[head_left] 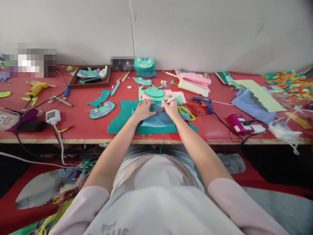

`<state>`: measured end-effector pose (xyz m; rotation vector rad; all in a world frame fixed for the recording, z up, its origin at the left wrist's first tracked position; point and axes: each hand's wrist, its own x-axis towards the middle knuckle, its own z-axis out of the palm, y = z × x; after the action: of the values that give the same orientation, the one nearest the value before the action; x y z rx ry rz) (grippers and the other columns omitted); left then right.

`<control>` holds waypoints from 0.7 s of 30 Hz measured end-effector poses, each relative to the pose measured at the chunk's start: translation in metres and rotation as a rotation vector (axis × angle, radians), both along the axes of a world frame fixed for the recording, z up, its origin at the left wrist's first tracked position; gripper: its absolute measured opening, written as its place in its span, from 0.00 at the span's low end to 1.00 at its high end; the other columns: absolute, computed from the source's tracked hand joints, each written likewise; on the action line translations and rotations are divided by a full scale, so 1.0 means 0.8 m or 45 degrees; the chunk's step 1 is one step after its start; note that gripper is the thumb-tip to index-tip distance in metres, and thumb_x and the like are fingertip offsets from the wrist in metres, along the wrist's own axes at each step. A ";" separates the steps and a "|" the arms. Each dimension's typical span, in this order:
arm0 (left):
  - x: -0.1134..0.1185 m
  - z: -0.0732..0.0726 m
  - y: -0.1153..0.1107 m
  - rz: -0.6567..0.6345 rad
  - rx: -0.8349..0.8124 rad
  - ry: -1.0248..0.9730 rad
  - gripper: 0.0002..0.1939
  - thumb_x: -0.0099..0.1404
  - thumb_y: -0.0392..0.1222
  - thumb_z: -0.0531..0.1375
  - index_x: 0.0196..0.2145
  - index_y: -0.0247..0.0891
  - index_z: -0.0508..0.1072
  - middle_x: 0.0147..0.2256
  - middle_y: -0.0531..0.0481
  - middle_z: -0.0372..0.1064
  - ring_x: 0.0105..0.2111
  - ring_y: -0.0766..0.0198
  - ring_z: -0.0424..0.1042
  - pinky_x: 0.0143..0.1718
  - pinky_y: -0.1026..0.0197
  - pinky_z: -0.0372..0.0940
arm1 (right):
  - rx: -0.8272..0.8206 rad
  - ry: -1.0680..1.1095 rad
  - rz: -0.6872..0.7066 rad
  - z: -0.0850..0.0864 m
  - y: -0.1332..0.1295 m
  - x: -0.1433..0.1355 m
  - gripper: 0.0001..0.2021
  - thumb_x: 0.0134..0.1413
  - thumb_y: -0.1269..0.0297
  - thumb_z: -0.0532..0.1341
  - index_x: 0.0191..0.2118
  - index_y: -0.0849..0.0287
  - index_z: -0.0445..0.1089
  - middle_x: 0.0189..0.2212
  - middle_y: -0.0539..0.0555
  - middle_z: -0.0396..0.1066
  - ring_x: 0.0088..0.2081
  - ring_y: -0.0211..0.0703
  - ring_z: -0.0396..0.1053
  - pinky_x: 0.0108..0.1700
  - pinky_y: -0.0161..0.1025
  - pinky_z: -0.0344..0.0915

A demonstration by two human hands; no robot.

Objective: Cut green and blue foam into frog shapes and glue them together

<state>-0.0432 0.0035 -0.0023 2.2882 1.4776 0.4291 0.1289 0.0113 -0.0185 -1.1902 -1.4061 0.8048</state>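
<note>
My right hand (171, 107) grips a white marker (175, 97), its tip down near a light blue felt piece (158, 119). Spread over the left part of that felt, my left hand (145, 111) presses down with fingers apart. Part of a small dark green shape shows by its fingertips, too covered to name. Under the blue piece lies a larger teal felt sheet (117, 119). Just beyond my hands are green felt cutouts (154, 92) on pink felt. Yellow-handled scissors (187, 115) rest beside my right hand, close to a red-orange looped item (194, 108).
A blue glue gun (205, 103) and a magenta power block (239, 124) with cords lie to the right. Frog-face felt pieces (102, 110) lie left, others are stacked (145, 67) at the back. A brown tray (89, 84) and a yellow glue gun (36, 88) are further left.
</note>
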 end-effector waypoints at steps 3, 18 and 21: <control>0.000 0.001 -0.001 -0.003 0.002 -0.003 0.26 0.58 0.55 0.56 0.53 0.44 0.64 0.62 0.46 0.53 0.66 0.51 0.44 0.65 0.46 0.40 | 0.022 0.028 -0.018 0.000 0.000 0.001 0.16 0.51 0.54 0.59 0.22 0.56 0.55 0.18 0.45 0.57 0.21 0.35 0.65 0.19 0.31 0.67; 0.000 0.001 0.000 0.000 -0.010 0.001 0.26 0.58 0.55 0.56 0.53 0.44 0.64 0.64 0.46 0.50 0.66 0.52 0.43 0.65 0.46 0.40 | 0.020 -0.038 -0.007 0.005 -0.005 -0.002 0.17 0.51 0.52 0.60 0.22 0.55 0.54 0.18 0.46 0.57 0.22 0.35 0.65 0.20 0.31 0.67; 0.000 0.000 0.000 -0.001 -0.005 -0.005 0.26 0.58 0.55 0.56 0.53 0.44 0.64 0.64 0.46 0.50 0.66 0.52 0.44 0.65 0.46 0.39 | -0.002 -0.034 0.011 0.006 -0.005 -0.002 0.17 0.50 0.53 0.60 0.22 0.55 0.55 0.18 0.46 0.57 0.22 0.36 0.65 0.20 0.32 0.68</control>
<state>-0.0433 0.0037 -0.0024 2.2832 1.4748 0.4296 0.1270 0.0071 -0.0140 -1.2005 -1.4338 0.7986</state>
